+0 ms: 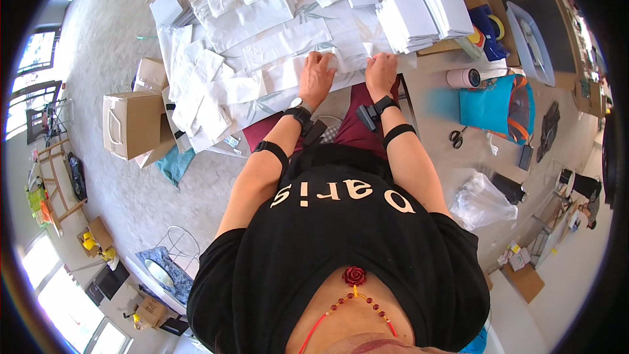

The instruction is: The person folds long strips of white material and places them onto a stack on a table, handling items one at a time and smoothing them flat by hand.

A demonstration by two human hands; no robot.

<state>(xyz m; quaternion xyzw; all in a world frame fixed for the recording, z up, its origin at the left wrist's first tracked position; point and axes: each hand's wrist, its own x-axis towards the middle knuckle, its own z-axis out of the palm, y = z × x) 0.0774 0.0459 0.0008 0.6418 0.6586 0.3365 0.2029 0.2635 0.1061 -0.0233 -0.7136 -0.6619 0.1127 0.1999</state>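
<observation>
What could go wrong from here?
The right hand is close to the white stacks and might knock them over. Loose white bags by the left edge of the table could slide off. Someone might step on the scissors on the floor.

We see our bare left hand [318, 78] at 12 o'clock, fingers on a thin flat white sheet [283, 76]; bare right hand [381, 76] at 1, touching a small folded white tip [369, 48]. Stacked flat white rectangular packs [407, 16] further out at 1. Tan cardboard box [133, 124] at 9.
</observation>
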